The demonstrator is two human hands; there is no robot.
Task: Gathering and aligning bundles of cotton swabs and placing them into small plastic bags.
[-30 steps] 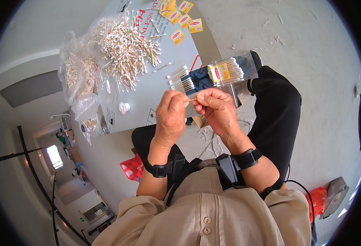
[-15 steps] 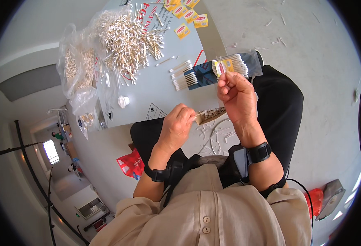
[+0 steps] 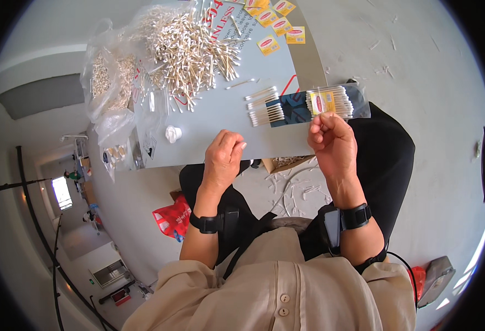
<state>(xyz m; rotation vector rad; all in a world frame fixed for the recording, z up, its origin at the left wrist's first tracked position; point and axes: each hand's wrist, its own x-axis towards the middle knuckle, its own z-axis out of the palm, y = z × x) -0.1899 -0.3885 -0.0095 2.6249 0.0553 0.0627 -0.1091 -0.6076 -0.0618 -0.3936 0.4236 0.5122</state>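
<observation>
My left hand (image 3: pixel 224 161) is raised over the table's near edge with thumb and fingers pinched. A small white spot shows at its fingertips; I cannot make out whether it is a swab tip. My right hand (image 3: pixel 335 146) is closed in a pinch just at the near edge of a clear plastic pack (image 3: pixel 360 101). What its fingertips hold, if anything, is hidden. Inside the pack lie white cotton swabs (image 3: pixel 340 101) and a yellow card (image 3: pixel 321 103). To its left, a row of loose swabs (image 3: pixel 265 114) lies partly on a dark blue strip (image 3: pixel 296 108).
A big heap of cotton swabs (image 3: pixel 184 52) covers the far left of the grey table (image 3: pixel 198 140), beside clear bags (image 3: pixel 107 88) of swabs. Several yellow cards (image 3: pixel 268 45) lie at the far edge. A white round object (image 3: pixel 172 134) sits near the left. Below is a cardboard box (image 3: pixel 273 164).
My left hand has drawn back left and up from above the box; the swab stick seen in its fingers no longer shows. My right hand stays beside the pack. The whole view has shifted slightly.
</observation>
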